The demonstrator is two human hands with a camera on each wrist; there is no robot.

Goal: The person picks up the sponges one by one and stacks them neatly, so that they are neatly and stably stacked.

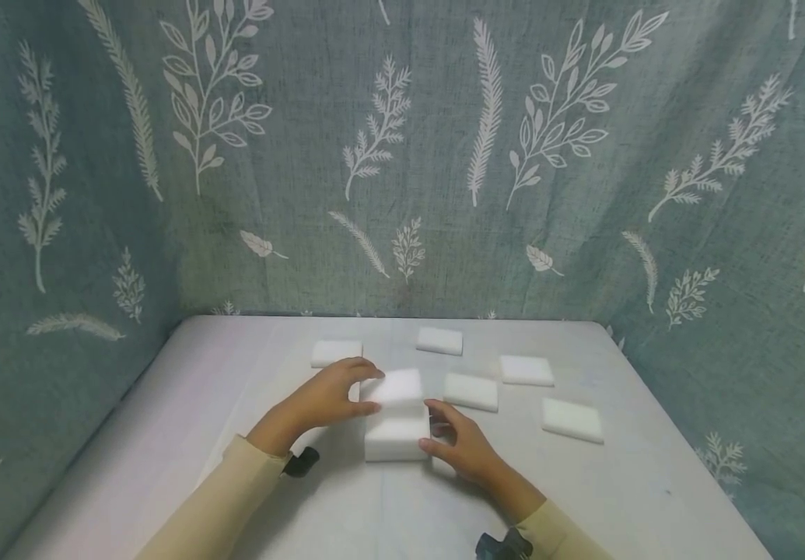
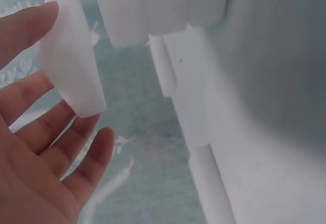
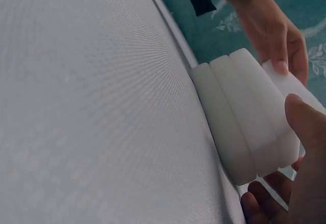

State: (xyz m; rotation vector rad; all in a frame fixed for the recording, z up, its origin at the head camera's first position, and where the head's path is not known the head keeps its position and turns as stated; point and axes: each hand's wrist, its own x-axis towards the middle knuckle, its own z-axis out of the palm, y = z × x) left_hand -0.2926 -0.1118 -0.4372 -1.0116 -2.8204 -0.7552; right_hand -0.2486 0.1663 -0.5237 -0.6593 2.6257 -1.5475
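Note:
Three white sponge blocks lie flat in a stack (image 1: 397,445), seen edge-on in the right wrist view. Just above them, my left hand (image 1: 328,398) pinches another white sponge (image 2: 71,56) by one side, thumb on one face and fingers behind. That sponge is tilted in the left wrist view, with a gap between it and the stack. My right hand (image 1: 468,447) grips the stack from the right, its thumb at the near edge of the top block and its fingers around the far side, partly hidden.
Several more white sponges lie flat on the white table (image 1: 626,498): one sponge (image 1: 337,354) behind my left hand, another (image 1: 439,341) at the back, others (image 1: 470,391) toward the right. A leaf-patterned green curtain (image 1: 437,155) hangs behind and beside the table.

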